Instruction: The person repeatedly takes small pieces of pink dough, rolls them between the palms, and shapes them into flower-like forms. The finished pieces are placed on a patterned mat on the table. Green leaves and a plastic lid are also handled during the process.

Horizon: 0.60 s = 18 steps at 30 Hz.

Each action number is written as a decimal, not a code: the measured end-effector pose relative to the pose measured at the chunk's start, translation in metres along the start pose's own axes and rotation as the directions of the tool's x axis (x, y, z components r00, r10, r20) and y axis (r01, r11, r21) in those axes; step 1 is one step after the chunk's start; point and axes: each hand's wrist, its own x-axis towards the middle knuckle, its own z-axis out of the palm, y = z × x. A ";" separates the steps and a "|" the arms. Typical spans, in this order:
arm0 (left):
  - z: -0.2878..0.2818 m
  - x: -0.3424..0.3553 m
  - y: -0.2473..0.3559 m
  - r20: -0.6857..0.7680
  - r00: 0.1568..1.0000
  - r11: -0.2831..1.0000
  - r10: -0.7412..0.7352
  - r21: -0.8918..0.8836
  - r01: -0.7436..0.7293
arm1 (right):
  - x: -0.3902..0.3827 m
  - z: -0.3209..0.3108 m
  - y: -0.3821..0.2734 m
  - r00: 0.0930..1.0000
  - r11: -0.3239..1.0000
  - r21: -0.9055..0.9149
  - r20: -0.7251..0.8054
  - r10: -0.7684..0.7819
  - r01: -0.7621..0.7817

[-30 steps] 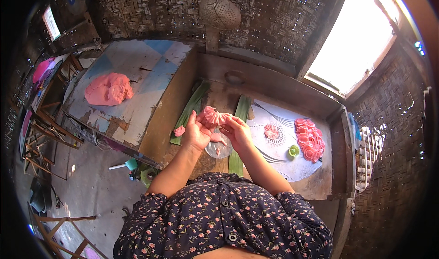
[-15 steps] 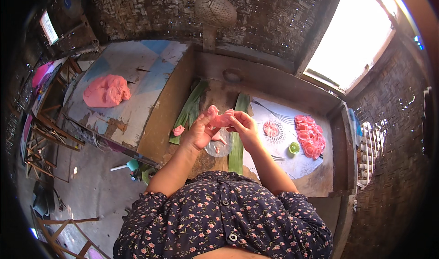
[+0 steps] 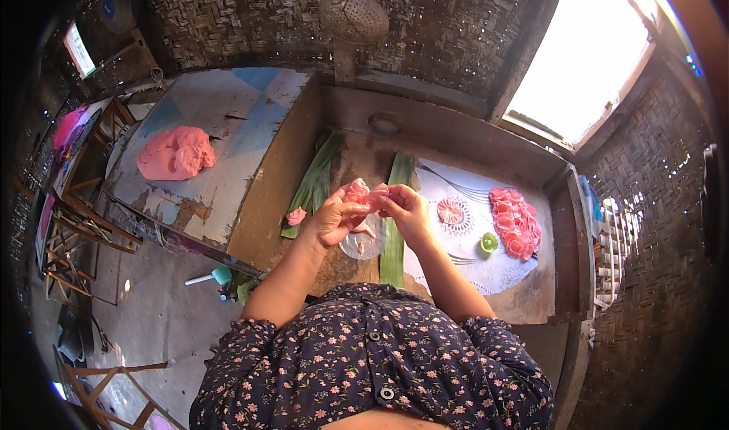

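Observation:
Both my hands are raised over the wooden-sided work surface, closed on a soft, ruffled pink piece (image 3: 357,190). My left hand (image 3: 332,221) grips its left part with thumb and fingers, and my right hand (image 3: 405,214) pinches its right part. Beneath them lies a clear round sheet (image 3: 357,248) with pink scraps on it, between two green leaf strips (image 3: 395,255). A small pink lump (image 3: 295,217) sits on the left leaf. To the right, a white patterned sheet (image 3: 448,245) bears a pink rosette (image 3: 449,211), a pink heap of shaped pieces (image 3: 515,225) and a green round item (image 3: 488,242).
On the left, a raised worn board (image 3: 245,126) holds a large pink dough mass (image 3: 175,154). Wooden folding frames (image 3: 91,217) stand at far left. A teal, long-handled item (image 3: 220,276) is low on the left. Woven walls and a bright window (image 3: 577,58) surround the surfaces.
The pink piece, earlier spread in a pleated rosette, is now bent and partly hidden by my fingers. My right thumb and fingers have shifted over its right side.

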 end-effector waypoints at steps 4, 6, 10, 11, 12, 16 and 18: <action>-0.006 0.000 0.004 0.072 0.997 0.997 -0.043 0.069 0.038 | -0.001 -0.006 -0.006 0.996 0.994 0.089 0.066 0.060 -0.066; -0.007 0.000 0.004 0.128 0.990 0.996 -0.062 0.070 0.053 | -0.003 -0.008 -0.008 0.992 0.984 0.153 0.094 0.083 -0.097; -0.001 -0.006 0.002 0.097 0.990 0.994 -0.104 0.037 0.101 | -0.008 -0.009 -0.004 0.998 0.997 0.052 0.029 -0.055 0.053; 0.001 -0.011 0.000 0.020 0.989 0.989 -0.144 0.021 0.144 | -0.011 -0.010 -0.002 0.995 0.995 -0.032 0.018 -0.095 0.096; 0.004 -0.014 0.001 0.027 0.994 0.993 -0.105 0.064 0.104 | -0.012 -0.011 -0.002 0.987 0.984 -0.076 0.019 -0.161 0.162; 0.016 -0.026 0.008 0.013 0.997 0.981 -0.078 0.177 0.075 | -0.021 -0.018 -0.011 0.956 0.937 -0.195 0.107 -0.275 0.291; 0.021 -0.032 0.013 0.028 0.996 0.961 -0.080 0.267 0.070 | -0.024 -0.022 -0.022 0.924 0.895 -0.247 0.189 -0.332 0.371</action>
